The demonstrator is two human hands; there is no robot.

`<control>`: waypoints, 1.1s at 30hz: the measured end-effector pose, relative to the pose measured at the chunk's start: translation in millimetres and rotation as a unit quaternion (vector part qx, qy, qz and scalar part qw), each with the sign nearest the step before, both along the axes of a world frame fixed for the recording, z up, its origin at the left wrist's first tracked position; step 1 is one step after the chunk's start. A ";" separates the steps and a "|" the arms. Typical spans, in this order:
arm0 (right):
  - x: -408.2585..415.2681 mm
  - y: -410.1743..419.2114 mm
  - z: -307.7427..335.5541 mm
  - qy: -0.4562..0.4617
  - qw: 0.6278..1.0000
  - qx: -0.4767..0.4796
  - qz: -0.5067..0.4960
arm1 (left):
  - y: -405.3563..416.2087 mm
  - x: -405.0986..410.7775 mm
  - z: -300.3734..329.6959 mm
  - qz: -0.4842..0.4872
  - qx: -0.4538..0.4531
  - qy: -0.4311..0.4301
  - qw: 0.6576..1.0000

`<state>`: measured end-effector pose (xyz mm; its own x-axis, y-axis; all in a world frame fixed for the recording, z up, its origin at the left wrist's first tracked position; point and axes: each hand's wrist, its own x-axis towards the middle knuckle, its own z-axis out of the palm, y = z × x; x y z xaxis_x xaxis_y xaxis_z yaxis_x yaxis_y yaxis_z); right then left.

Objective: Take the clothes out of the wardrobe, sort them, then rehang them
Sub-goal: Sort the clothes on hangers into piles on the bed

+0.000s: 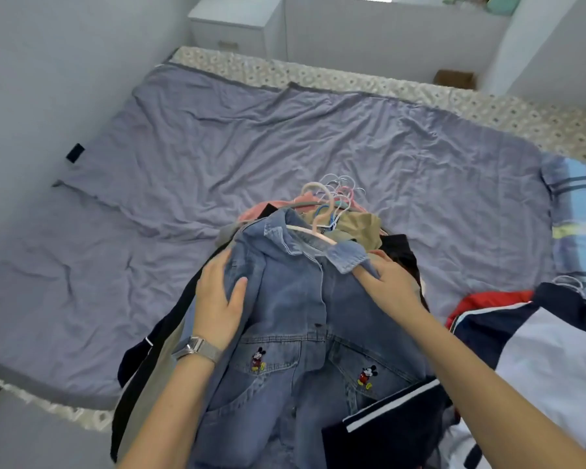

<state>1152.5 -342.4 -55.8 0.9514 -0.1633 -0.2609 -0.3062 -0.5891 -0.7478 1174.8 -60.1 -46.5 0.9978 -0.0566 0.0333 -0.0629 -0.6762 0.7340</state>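
Note:
A denim jacket (295, 319) with cartoon mouse patches lies on top of a pile of hanging clothes on the bed, still on a pale pink hanger (313, 236). My left hand (217, 299) grips the jacket's left shoulder, thumb pinching the fabric. At the jacket's right shoulder, just below the collar, my right hand (391, 282) pinches the denim. Several hanger hooks (335, 194), pink, white and blue, fan out at the top of the pile. Beneath the jacket lie black, beige and pink garments (359, 228).
The bed has a wrinkled grey-purple sheet (217, 157). A red, white and navy garment (528, 343) lies at the right, beside a blue plaid pillow (579, 231). A white nightstand (237, 25) stands past the bed's far edge. A wall runs along the left.

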 end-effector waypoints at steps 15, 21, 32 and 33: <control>-117.5 -43.5 70.5 -0.057 0.993 0.092 -0.049 | -55.8 -25.8 77.2 -0.191 0.149 -0.116 0.963; -170.8 -40.1 97.0 -0.082 0.992 0.088 -0.037 | -41.7 -92.1 106.1 -0.121 0.089 -0.097 0.984; -310.3 -27.0 152.4 -0.188 0.982 0.016 -0.004 | -29.8 -288.1 195.6 0.033 0.091 -0.146 0.985; -322.1 -21.8 162.5 -0.204 0.979 0.017 0.000 | -25.6 -306.7 204.6 0.054 0.095 -0.146 0.983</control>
<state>830.4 -364.2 106.8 0.9775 -0.1609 0.1363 0.0230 -0.5612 -0.8274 868.1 -85.7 158.1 0.9476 0.0156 0.3191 -0.1733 -0.8140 0.5543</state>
